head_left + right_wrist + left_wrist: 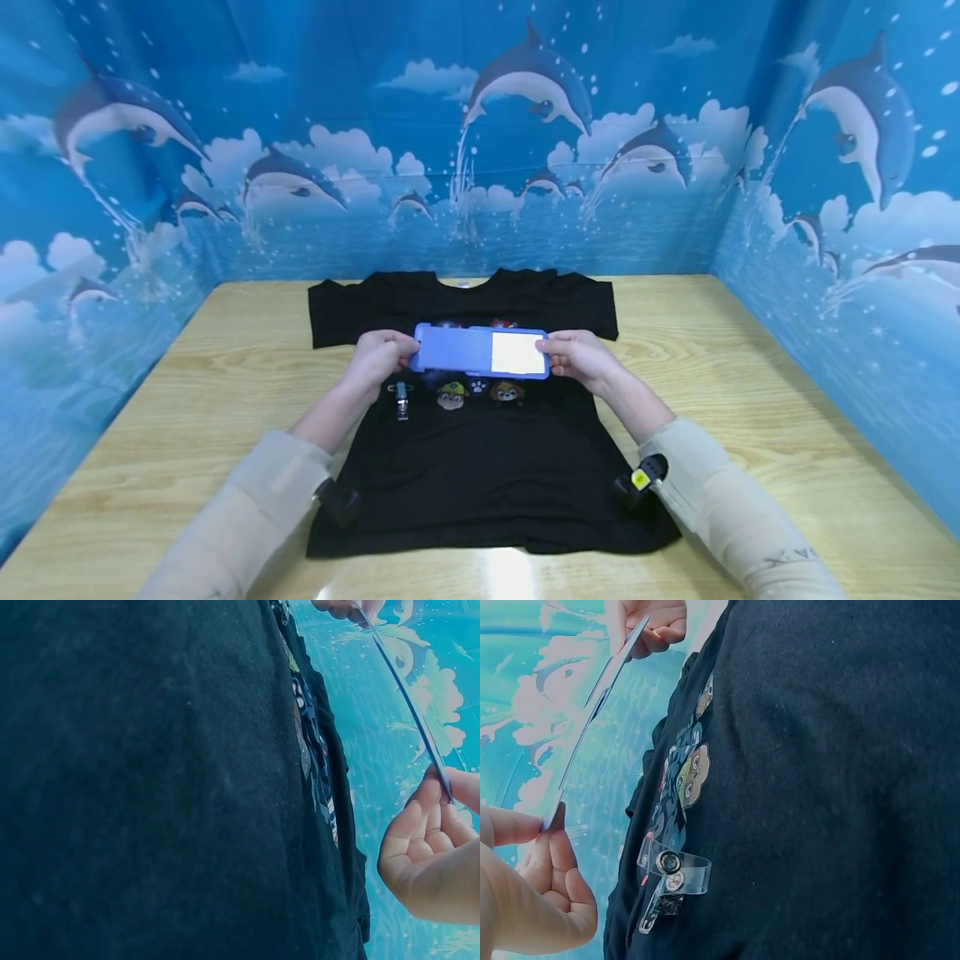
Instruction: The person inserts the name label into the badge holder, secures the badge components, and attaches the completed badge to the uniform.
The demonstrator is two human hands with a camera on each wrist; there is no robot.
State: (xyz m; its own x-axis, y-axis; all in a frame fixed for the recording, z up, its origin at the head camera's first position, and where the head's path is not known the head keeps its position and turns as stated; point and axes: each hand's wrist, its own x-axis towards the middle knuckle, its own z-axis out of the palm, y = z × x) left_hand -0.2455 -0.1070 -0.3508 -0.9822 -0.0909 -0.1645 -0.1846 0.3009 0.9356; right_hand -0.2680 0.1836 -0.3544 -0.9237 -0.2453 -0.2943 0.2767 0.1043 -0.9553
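Observation:
Both hands stretch a blue plastic badge holder out sideways above a black T-shirt. Its right half shows a white panel framed in blue; the left half is plain blue. My left hand pinches the left end between thumb and fingers. At the opposite end my right hand pinches the edge, thumb over the white panel. Edge-on in both wrist views, the holder looks thin and flat, in two overlapping layers. A badge clip with a clear strap lies on the shirt, below my left hand.
The shirt lies spread flat on a wooden table, neck at the far side, with printed cartoon dogs on its chest. Blue dolphin-patterned curtains stand behind and along both sides. Wrist-worn devices sit on both sleeves.

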